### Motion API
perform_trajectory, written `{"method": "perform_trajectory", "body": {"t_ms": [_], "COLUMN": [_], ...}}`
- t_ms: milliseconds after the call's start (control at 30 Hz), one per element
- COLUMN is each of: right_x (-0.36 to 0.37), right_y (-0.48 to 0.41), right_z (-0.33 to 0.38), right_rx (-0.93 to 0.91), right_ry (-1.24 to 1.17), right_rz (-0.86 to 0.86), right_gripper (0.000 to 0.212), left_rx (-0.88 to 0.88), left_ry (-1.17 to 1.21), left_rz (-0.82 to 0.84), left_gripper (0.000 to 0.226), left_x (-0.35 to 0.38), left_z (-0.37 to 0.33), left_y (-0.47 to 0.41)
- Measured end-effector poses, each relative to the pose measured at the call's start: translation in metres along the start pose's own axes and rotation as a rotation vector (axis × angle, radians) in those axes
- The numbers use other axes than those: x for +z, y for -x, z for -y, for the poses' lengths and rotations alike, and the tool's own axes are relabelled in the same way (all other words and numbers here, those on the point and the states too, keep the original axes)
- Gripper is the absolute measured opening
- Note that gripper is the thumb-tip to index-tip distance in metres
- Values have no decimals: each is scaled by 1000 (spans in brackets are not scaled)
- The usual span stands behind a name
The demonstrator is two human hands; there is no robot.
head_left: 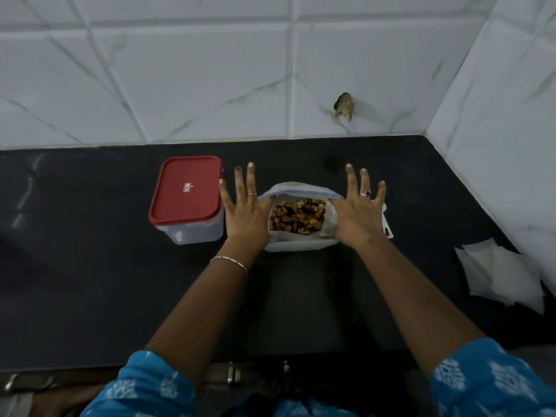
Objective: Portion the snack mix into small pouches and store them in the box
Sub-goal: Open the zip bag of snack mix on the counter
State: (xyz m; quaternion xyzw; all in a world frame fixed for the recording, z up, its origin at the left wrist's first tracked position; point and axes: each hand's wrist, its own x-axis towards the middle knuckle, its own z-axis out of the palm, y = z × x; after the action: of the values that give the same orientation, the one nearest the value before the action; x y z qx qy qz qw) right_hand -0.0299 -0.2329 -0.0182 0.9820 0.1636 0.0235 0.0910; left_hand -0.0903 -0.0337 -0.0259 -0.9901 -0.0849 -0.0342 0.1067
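An open clear zip bag point(301, 243) of brown and yellow snack mix point(298, 216) stands on the black counter point(90, 281). My left hand point(245, 210) is spread flat with straight fingers at the bag's left side. My right hand point(358, 213) is spread the same way at its right side. Neither hand grips anything. Left of my left hand sits a clear plastic box with a red lid point(186, 191), closed. Several small empty pouches point(502, 275) lie flat at the counter's right edge.
A white object point(387, 225) shows partly behind my right hand. White marble-pattern tiles form the back wall and the right wall point(496, 145); a chipped spot point(344, 106) marks the back wall. Drawer handles point(231, 374) sit below the counter's front edge.
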Motion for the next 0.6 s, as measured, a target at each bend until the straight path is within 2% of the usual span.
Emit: {"method": "perform_trajectory", "body": {"t_ms": [200,333,400,467,600], "right_x": [8,5,4,3,8], "right_y": [1,-2,2,8,23], "right_z": [-2,-6,-11,-14,-14], "right_rx": [24,-30,-77,-119,-156], "right_ry": [1,-64,-160,-263,-392], "right_rz": [114,171,115,-28,-223], "right_gripper": [81,84,69,48,38], "left_rx": [39,115,141,142,105], "left_ry": [-8,108,223,428,721], "left_rz": [69,155,187,169,-61], "left_gripper": [110,105,100,88,48], "left_x": [9,8,6,5,6], "left_z": [-4,4,9,12,5], "left_y": [-9,-12,-11,-6,10]}}
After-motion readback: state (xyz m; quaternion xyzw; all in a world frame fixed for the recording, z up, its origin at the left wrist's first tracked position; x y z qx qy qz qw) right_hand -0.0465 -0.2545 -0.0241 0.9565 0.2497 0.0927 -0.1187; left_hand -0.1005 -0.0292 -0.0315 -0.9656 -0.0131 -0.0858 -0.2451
